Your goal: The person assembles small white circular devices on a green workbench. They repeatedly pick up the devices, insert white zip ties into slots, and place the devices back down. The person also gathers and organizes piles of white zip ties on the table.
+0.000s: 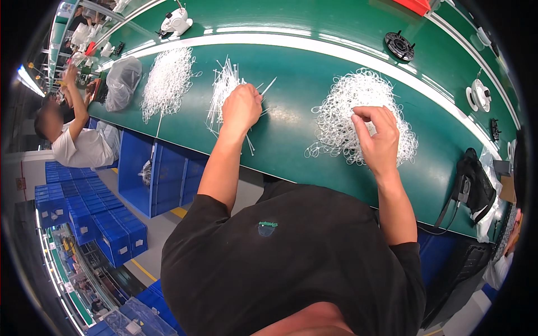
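My left hand (242,107) is closed on thin white plastic sticks, resting on the near side of a loose pile of the same sticks (223,89) on the green bench (291,140). My right hand (376,134) lies on a heap of small white rings (342,109), with thumb and fingers pinched together at the heap's top; whether a ring is between them cannot be told. A third heap of white tangled pieces (167,81) lies left of the sticks.
A clear plastic bag (122,81) lies far left on the bench. A white tool (176,22), a black round part (399,46) and a white reel (479,95) sit beyond the white stripe. A black bag (473,185) hangs right. Another person (73,134) works left, near blue bins (106,224).
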The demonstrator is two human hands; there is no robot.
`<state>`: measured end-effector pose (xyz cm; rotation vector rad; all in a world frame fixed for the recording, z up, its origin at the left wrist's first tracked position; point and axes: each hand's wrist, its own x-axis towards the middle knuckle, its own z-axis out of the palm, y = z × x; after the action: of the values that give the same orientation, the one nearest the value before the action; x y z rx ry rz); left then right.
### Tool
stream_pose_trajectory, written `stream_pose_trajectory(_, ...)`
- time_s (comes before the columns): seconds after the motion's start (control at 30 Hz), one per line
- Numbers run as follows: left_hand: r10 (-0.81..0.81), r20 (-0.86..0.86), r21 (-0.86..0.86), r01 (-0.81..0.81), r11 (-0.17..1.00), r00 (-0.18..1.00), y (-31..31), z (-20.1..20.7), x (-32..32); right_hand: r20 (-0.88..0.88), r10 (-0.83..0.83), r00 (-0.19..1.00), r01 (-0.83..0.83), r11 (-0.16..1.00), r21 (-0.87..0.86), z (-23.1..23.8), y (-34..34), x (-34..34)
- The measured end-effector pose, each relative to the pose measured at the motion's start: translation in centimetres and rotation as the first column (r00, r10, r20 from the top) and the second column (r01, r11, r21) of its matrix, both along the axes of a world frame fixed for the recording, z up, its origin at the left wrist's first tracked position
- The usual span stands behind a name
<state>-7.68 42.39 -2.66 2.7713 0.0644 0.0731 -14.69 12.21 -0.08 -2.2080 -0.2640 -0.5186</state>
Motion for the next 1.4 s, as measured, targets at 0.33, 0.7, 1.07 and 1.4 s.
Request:
stream_pose_trajectory(0.33,-0.053,0.057,0.039,0.051,0.998,0.997,0.8,-0.8,-0.3,0.003,0.036,0.999,-0.036,0.999,-0.033,0.0,-0.3,-0.3)
stream_pose_trajectory(0.7,-0.03,-0.009,0.054,0.03,0.998,1.0,0.6,-0.3,-0.4,0.003,0.074,0.997,-0.074,0.997,-0.032,-0.1,-0.1,-0.5)
stream_pose_trajectory(1.07,-0.423,0.276,-0.179,0.479,0.86,0.863,-5.1,5.7,-3.0,0.368,0.103,0.924,-0.02,0.975,-0.222,2.2,1.9,0.3)
stream_pose_trajectory(1.4,-0.555,-0.071,-0.822,0.266,0.503,0.829,-7.4,5.7,-3.5,0.422,0.096,0.901,0.051,0.945,-0.323,1.4,1.4,0.4)
